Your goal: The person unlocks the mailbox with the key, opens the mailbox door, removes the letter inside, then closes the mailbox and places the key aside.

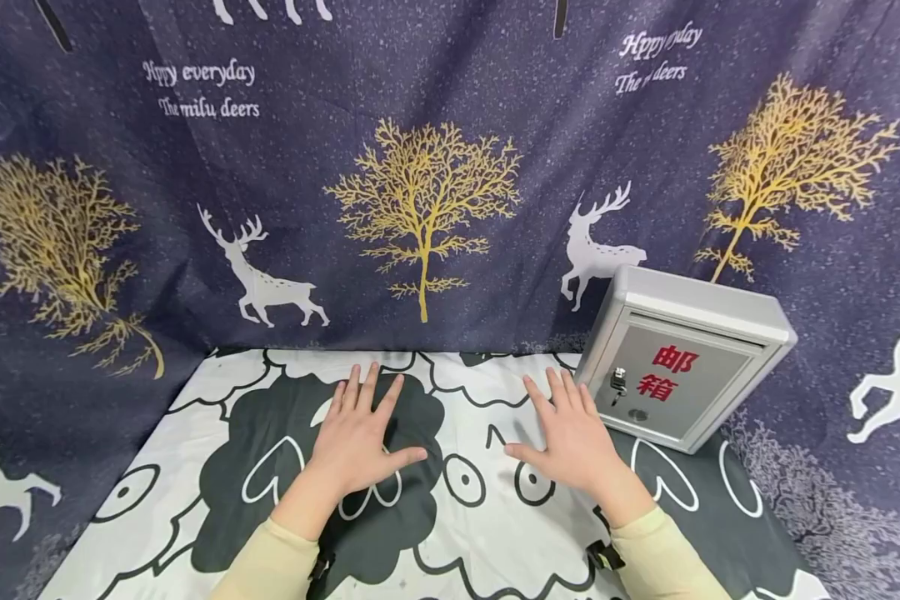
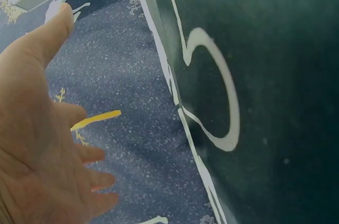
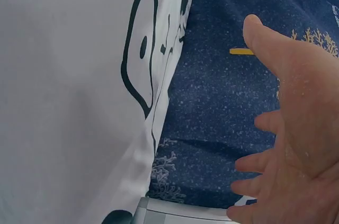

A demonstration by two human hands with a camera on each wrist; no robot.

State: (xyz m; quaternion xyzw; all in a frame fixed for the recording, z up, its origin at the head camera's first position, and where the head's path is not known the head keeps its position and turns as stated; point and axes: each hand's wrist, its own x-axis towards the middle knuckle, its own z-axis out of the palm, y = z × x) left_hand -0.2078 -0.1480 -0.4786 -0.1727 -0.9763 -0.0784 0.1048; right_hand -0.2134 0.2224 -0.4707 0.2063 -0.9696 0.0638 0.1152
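Observation:
Both hands hover palm down over the table with fingers spread and nothing in them. In the head view my left hand (image 1: 356, 442) is above a dark sheep print on the cloth. My right hand (image 1: 573, 433) is over a white sheep print, just left of a silver metal mailbox (image 1: 678, 358). Red characters mark the mailbox's front, and a small key (image 1: 618, 385) sticks out of its lock. In the left wrist view the left palm (image 2: 42, 123) shows its thumb apart from the fingers. The right palm (image 3: 307, 113) looks much the same in the right wrist view.
A black-and-white sheep-print cloth (image 1: 465, 525) covers the table. Behind it hangs a dark blue curtain (image 1: 435, 50) with golden trees and white deer, also closing off both sides. The mailbox stands at the table's back right, leaning slightly in the head view.

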